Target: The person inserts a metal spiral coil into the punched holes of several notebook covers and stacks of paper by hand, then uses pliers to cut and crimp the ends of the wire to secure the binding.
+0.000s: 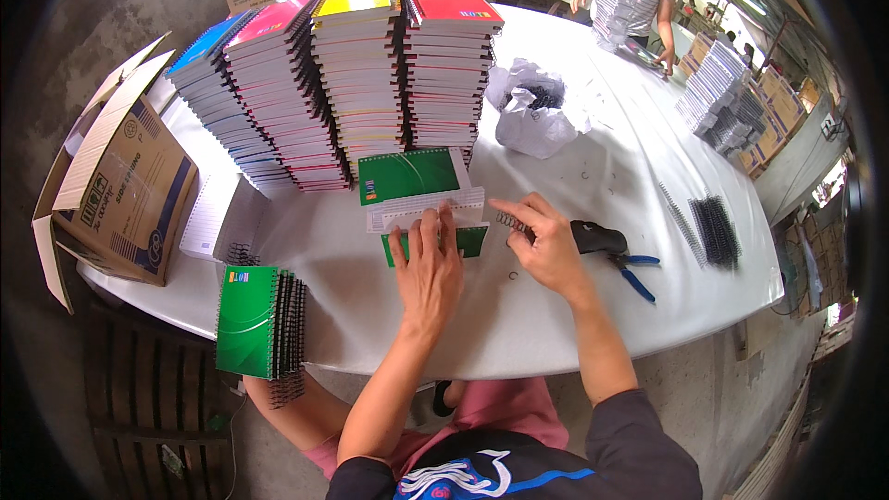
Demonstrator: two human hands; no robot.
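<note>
In front of me lies an unbound notebook, its green cover (407, 173) on the far side and white punched pages (431, 208) nearer. My left hand (428, 264) rests on the pages with fingers spread, partly covering a green cover strip (474, 240) below. At the right edge of the pages my right hand (546, 245) pinches a black spiral coil (509, 219); how far the coil runs through the holes is hidden. To the right of this hand lie pliers (635, 270) with blue handles and a dark head.
Tall stacks of spiral notebooks (356, 83) stand behind. Bound green notebooks (248, 319) sit front left, near an open carton (130, 185). A white bag (542, 130) holds black coils; more coils (715, 231) lie right. A person in a striped shirt (639, 0) works across the table.
</note>
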